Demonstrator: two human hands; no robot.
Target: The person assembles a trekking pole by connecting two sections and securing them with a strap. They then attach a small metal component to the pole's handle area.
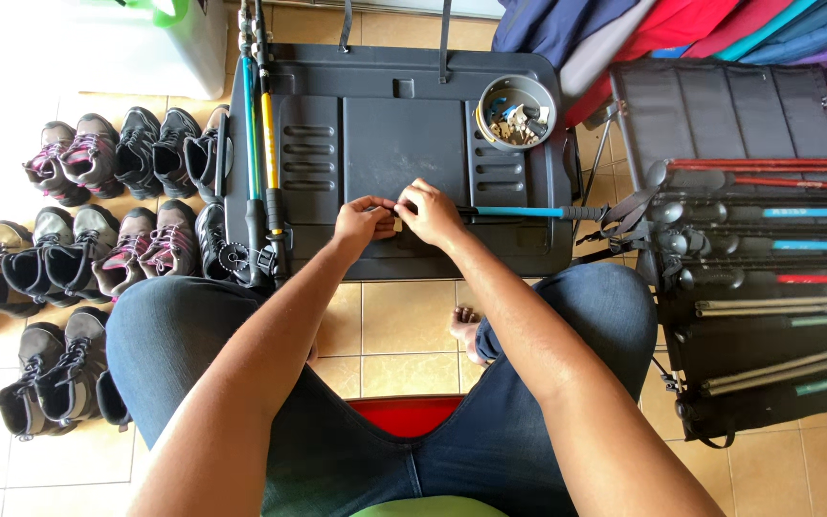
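Hands meeting over black tray (375, 144), right hand (430, 213) grip clenched on blue pole (519, 212) end, left hand (361, 222) seemingly pinching it

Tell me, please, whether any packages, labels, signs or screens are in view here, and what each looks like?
No packages, signs or screens show.
Coloured label bands: on the dark trekking poles lying at right; red, blue and teal strips.
Small pale tag-like piece: between left hand and right hand; too small to tell.
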